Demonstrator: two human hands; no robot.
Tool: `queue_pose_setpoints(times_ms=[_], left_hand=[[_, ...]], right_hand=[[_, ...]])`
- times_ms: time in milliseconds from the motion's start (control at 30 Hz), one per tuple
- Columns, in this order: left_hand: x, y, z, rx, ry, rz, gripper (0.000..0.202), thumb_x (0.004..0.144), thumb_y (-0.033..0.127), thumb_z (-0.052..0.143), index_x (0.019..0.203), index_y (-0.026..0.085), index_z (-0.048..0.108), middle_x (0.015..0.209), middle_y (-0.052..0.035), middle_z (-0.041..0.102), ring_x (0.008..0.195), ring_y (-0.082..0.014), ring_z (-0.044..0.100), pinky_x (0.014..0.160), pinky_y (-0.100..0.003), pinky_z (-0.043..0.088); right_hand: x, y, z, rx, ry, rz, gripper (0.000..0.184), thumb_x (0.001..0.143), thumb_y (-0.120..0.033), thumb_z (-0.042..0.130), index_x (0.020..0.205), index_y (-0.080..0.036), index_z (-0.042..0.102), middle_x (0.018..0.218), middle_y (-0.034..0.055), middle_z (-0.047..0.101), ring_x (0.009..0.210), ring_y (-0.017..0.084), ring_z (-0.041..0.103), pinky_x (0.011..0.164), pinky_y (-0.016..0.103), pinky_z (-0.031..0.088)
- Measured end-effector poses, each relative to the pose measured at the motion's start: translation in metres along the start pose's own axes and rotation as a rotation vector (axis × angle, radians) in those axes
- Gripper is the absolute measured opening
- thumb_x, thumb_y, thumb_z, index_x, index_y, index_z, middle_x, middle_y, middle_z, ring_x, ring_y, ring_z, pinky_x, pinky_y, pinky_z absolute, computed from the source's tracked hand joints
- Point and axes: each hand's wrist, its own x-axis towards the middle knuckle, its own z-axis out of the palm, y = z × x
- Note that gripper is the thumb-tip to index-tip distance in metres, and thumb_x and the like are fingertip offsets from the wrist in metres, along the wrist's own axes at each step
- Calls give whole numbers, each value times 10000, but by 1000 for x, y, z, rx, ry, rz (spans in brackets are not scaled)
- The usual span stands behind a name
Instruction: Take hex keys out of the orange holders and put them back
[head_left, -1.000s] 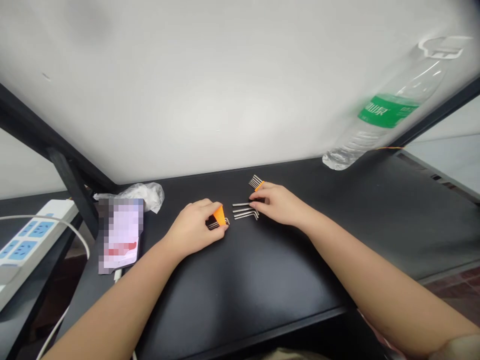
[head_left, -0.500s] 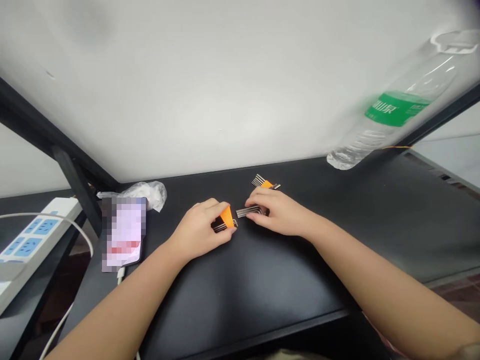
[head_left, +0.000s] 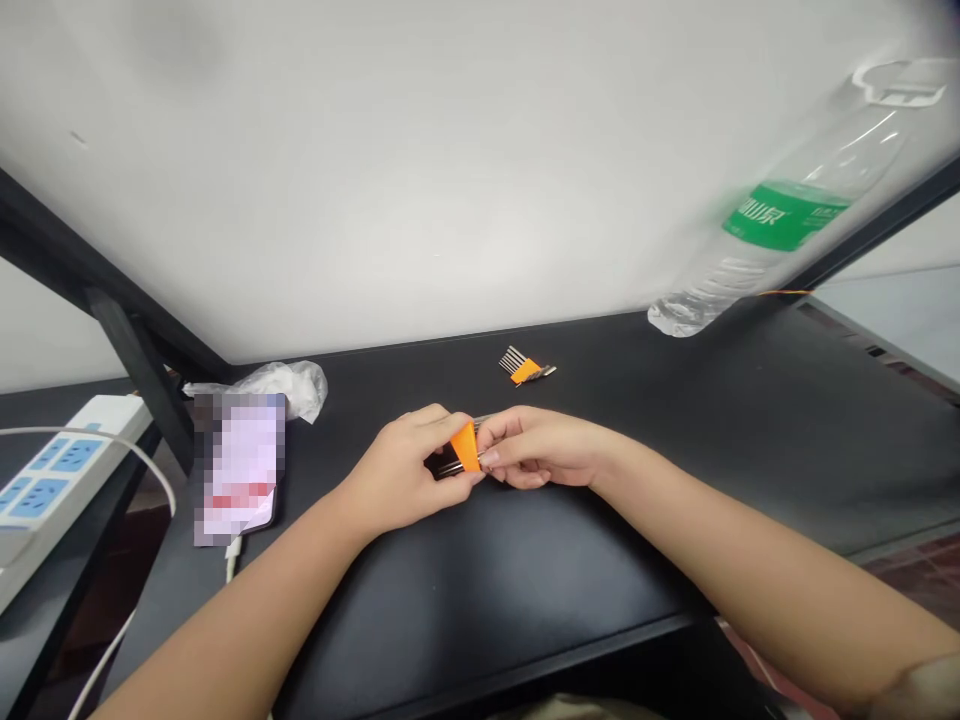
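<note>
My left hand (head_left: 420, 460) is closed around an orange hex key holder (head_left: 466, 446), thumb and fingers on its edges. Several thin metal hex keys (head_left: 450, 468) run through it toward my left palm. Close against the holder's right side, my right hand (head_left: 536, 450) pinches the end of a hex key between thumb and forefinger. Loose hex keys (head_left: 484, 421) show in part behind the right fingers, the rest being hidden. Farther back on the black table (head_left: 442, 560) lies a second orange holder (head_left: 527, 371) with a row of hex keys in it.
A phone (head_left: 240, 465) with a white charging cable (head_left: 231, 560) lies at the left, by a crumpled clear plastic bag (head_left: 296, 388). Beyond the table's left edge is a power strip (head_left: 56, 470). A large plastic bottle (head_left: 784, 215) stands at the back right, near the wall.
My right hand has moved left and slightly down, away from the loose hex keys, to the holder in my left hand. The holder has shifted slightly right.
</note>
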Motion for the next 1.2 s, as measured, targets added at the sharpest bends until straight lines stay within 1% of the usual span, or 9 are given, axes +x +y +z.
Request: queue_pose_setpoints(times_ms=[100, 233, 433, 567, 700, 800, 900, 1033, 1200], left_hand=[[-1, 1, 0, -65, 34, 14, 152, 866, 252, 693, 1017, 233, 686, 854, -11, 593, 782, -147, 552, 716, -271, 470], [-1, -1, 0, -118, 52, 4, 192, 866, 278, 699, 1052, 229, 697, 850, -20, 593, 762, -146, 553, 715, -277, 486], [0, -4, -3, -172, 7, 23, 193, 857, 307, 718, 1025, 215, 701, 878, -34, 617, 784, -154, 559, 714, -283, 486], [0, -5, -5, -146, -17, 27, 205, 854, 296, 715, 1043, 218, 703, 866, -28, 607, 774, -153, 549, 711, -285, 483], [0, -8, -7, -119, 9, 10, 237, 848, 283, 718, 1076, 223, 697, 868, -20, 603, 773, -147, 561, 744, -286, 500], [-1, -11, -7, -77, 31, -7, 257, 843, 276, 722, 1094, 230, 695, 887, -13, 605, 770, -140, 565, 743, -281, 502], [-1, -13, -7, -53, 36, -22, 248, 838, 276, 729, 1080, 231, 697, 886, -5, 599, 767, -135, 565, 735, -275, 499], [-1, -13, -7, -41, 14, -16, 230, 837, 266, 726, 1063, 232, 699, 878, 0, 594, 764, -132, 567, 719, -266, 489], [-1, -12, -8, 61, -32, 17, 230, 855, 291, 708, 1078, 238, 694, 879, -10, 599, 789, -155, 559, 718, -284, 460]], right_hand=[[-1, 0, -3, 86, -39, 23, 243, 843, -306, 811, 910, -130, 657, 762, 19, 642, 486, 46, 471, 413, 169, 303], [1, 3, -6, 203, -125, 24, 205, 847, -255, 792, 916, -137, 639, 777, 10, 623, 511, 46, 486, 413, 148, 318], [2, 7, -11, 235, -222, 10, 184, 869, -254, 754, 923, -146, 616, 782, 9, 623, 485, 51, 490, 385, 145, 329], [-2, 7, -13, 178, -181, -21, 181, 883, -239, 745, 938, -141, 603, 763, 6, 633, 463, 55, 503, 374, 148, 331], [-3, 6, -14, 198, -176, -93, 193, 890, -267, 730, 920, -142, 586, 764, -1, 639, 443, 64, 522, 360, 160, 354], [-3, 5, -14, 184, -103, -118, 185, 904, -263, 720, 903, -145, 577, 770, -5, 643, 444, 67, 544, 366, 160, 372], [-4, 5, -14, 160, -25, -107, 194, 897, -265, 734, 911, -151, 578, 764, -8, 649, 452, 75, 560, 375, 166, 392], [-3, 5, -14, 138, -23, -85, 199, 873, -263, 743, 896, -150, 582, 753, -8, 654, 440, 82, 559, 368, 176, 397], [-6, 1, -14, -95, 46, -35, 219, 856, -299, 761, 866, -133, 619, 693, 9, 668, 454, 107, 599, 404, 189, 460]])
